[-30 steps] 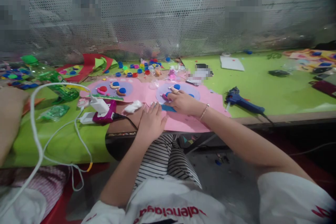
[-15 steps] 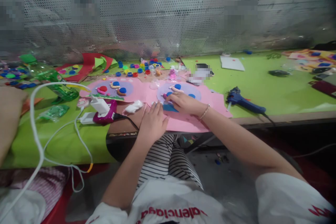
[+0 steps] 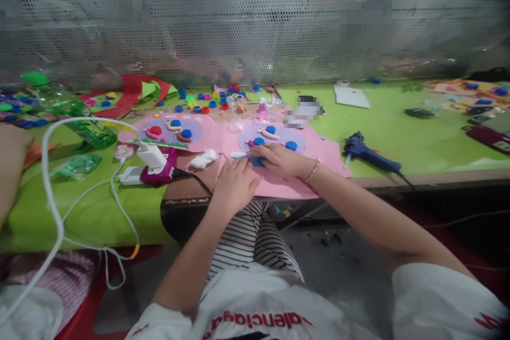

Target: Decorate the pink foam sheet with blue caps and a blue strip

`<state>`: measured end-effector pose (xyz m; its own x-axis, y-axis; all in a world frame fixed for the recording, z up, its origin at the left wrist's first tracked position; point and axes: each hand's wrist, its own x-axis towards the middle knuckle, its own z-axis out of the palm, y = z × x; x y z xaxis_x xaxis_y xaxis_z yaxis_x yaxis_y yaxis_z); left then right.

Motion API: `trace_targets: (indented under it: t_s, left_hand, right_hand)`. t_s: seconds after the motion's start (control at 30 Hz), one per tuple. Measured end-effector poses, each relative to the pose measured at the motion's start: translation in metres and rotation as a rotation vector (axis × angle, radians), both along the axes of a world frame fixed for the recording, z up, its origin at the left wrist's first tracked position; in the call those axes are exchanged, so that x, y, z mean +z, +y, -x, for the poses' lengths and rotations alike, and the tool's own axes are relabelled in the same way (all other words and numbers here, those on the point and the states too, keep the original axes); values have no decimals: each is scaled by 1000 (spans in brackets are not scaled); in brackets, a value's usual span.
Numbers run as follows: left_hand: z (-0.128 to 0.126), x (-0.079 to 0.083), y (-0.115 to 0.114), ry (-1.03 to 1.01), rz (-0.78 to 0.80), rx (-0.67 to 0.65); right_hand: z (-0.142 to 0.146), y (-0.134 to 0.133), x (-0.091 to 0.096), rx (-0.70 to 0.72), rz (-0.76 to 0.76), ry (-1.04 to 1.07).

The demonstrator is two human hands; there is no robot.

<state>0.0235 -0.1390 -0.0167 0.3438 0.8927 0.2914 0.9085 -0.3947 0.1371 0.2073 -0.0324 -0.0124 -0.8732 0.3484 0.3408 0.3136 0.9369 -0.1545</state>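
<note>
My left hand (image 3: pixel 234 183) lies flat, fingers outstretched, on the near edge of a pink paper sheet (image 3: pixel 285 186). My right hand (image 3: pixel 281 161), with a bracelet on the wrist, rests palm down on the same sheet. Its fingers stretch left over a blue piece (image 3: pixel 258 161), which they partly cover. Just beyond them is a lavender oval (image 3: pixel 250 132) carrying snail-like figures with blue bottle caps (image 3: pixel 290 145) as shells. A second lavender oval (image 3: pixel 195 128) on the left has similar figures, one with a red cap (image 3: pixel 155 131). A crumpled white lump (image 3: pixel 204 159) sits left of my hands.
A blue glue gun (image 3: pixel 372 154) lies at right. On the left are a purple power adapter (image 3: pixel 164 170) with white cables, a green bottle (image 3: pixel 75 117) and another person's arm (image 3: pixel 11 170). Loose bottle caps (image 3: pixel 205 110) lie behind, before a perforated metal wall (image 3: pixel 247 21).
My right hand's fingers have drawn slightly nearer to me, from the purple figure on the oval down to the blue piece. My left hand has barely moved.
</note>
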Motion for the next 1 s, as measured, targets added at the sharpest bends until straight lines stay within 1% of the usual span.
trace_targets:
  t_s: [0.1, 0.17, 0.4, 0.47, 0.57, 0.63, 0.73, 0.83, 0.9, 1.0]
  left_hand:
    - [0, -2, 1, -12, -13, -7]
    - [1, -4, 2, -15, -20, -6]
    - [2, -4, 2, -24, -43, -12]
    - [1, -4, 2, -20, -38, -13]
    - [1, -4, 2, -14, -28, -15]
    - [1, -4, 2, -12, -21, -13]
    - [1, -4, 2, -8, -19, -15]
    - [1, -4, 2, -4, -31, -16]
    - [1, -4, 2, -1, -35, -17]
    - [2, -3, 2, -4, -23, -14]
  right_hand:
    - [0, 2, -5, -3, -11, -24]
    - [1, 3, -5, -20, -15, -37]
    - [1, -3, 13, -83, -38, 52]
    - [0, -3, 13, -66, -56, 41]
    - [-1, -1, 10, -43, -74, 4]
    - [-1, 0, 6, -44, -55, -26]
    - [0, 2, 3, -50, 20, -67]
    - [-1, 1, 2, -40, 79, -89]
    - [-1, 1, 5, -53, 72, -74]
    - [-4, 0, 11, -97, 19, -16]
